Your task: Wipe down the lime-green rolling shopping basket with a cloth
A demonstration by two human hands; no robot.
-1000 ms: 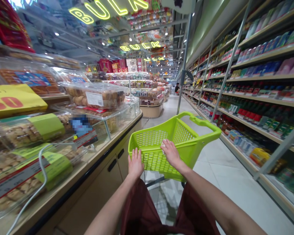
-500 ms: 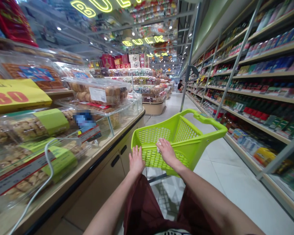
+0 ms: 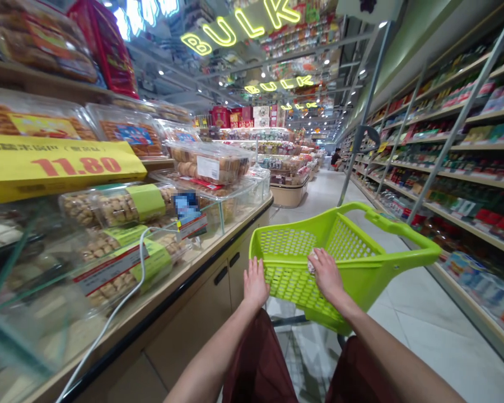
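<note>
The green cart [image 3: 289, 282] stands on the tiled floor [image 3: 424, 319], right of the worktop [image 3: 235, 225], its basket side turned toward the person and its handle [image 3: 422, 249] pointing right. The left hand [image 3: 256, 284] is spread fairly flat, its fingers straight and close together, against the near left corner of the basket; it seems to be there to steady that end. The right hand [image 3: 328, 274] is narrower, fingers curled around a crumpled whitish item [image 3: 311, 264] at the near rim, probably pressed between hand and plastic; what it is cannot be told. Holding the basket by its side rather than its handle suggests a need to reach that wall. On the left, clear biscuit packs [image 3: 212, 162] sit stacked behind low glass, likely to keep them from sliding over the black edge strip [image 3: 172, 295]. A white cable [image 3: 141, 263] hangs across that glass and drops near the worktop's rim, where it could snag. The cart's left corner lies just beside the cabinet front, leaving little room there; floor opens wider to the right, up to the shelves [image 3: 479, 147], and a metal post [image 3: 363, 120] rises on the far side.
</note>
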